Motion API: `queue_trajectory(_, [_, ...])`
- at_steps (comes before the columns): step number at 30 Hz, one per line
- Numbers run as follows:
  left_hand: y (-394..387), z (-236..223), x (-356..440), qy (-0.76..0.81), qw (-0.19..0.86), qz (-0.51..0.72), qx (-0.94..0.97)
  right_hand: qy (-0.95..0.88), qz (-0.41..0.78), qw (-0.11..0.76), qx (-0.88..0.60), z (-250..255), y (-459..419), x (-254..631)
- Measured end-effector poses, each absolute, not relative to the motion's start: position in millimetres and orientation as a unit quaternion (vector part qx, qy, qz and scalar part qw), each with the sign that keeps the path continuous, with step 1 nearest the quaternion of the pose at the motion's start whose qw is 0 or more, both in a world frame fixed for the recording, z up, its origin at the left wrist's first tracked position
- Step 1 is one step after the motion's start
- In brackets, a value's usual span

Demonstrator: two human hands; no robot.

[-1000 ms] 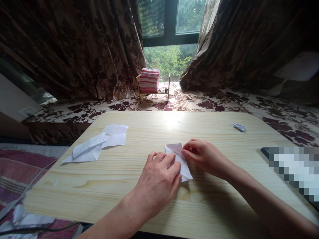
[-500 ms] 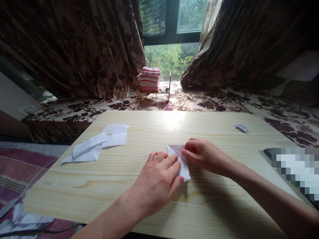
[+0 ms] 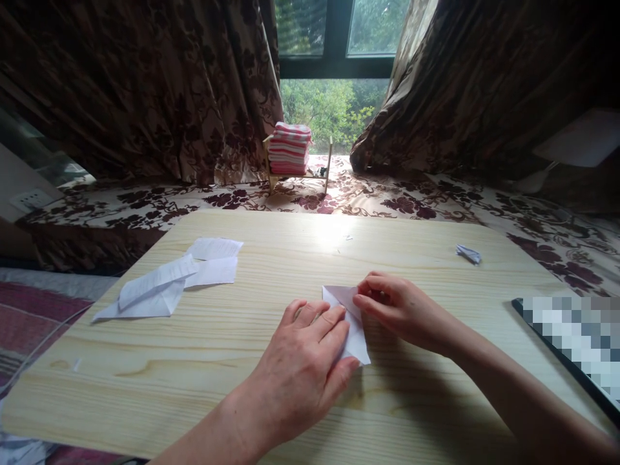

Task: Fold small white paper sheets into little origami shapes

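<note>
A small folded sheet of white paper (image 3: 357, 336) lies on the wooden table (image 3: 194, 381) with creases across it. My left hand (image 3: 310, 355) rests over the paper's left part, fingers stretched out and pressing it down, the thumb near its lower edge. With thumb and index finger, my right hand (image 3: 387, 300) pinches the upper right corner. Part of the paper is hidden beneath the left fingers.
Several loose papers (image 3: 155, 287) overlap at the table's left. A small folded paper piece (image 3: 468, 254) lies at the far right, and a dark-edged device with a blurred screen (image 3: 576, 349) nearer. Pink-and-white cloths (image 3: 289, 150) are stacked on a small rack beyond.
The view has shifted slightly, so the loose papers appear farther left. Both hands stay on the paper in nearly the same pose, its lower edge showing a little lower.
</note>
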State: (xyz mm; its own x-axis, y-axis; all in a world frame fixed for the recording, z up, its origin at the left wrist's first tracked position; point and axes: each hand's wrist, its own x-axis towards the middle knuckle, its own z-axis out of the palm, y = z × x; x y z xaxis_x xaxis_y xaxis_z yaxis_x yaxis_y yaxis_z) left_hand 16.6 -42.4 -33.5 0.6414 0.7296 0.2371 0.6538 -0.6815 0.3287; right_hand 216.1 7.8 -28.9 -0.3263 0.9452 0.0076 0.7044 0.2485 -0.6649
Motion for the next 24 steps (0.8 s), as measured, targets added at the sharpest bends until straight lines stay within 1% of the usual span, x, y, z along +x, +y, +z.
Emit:
queue_trajectory(5, [-42.1,-34.2,16.7,0.383,0.115,0.189,0.897,-0.769,0.299,0.188,-0.533,-28.6,7.2,217.9])
queue_trajectory(12, [-41.4,-32.7,17.5,0.392,0.117,0.179,0.895,-0.772,0.271,0.186,-0.544,-29.7,7.4,215.3])
queue_trajectory(24, [-41.0,-32.8,16.8,0.389,0.119,0.174,0.897,-0.774,0.263,0.183,-0.546,-29.3,7.6,214.5])
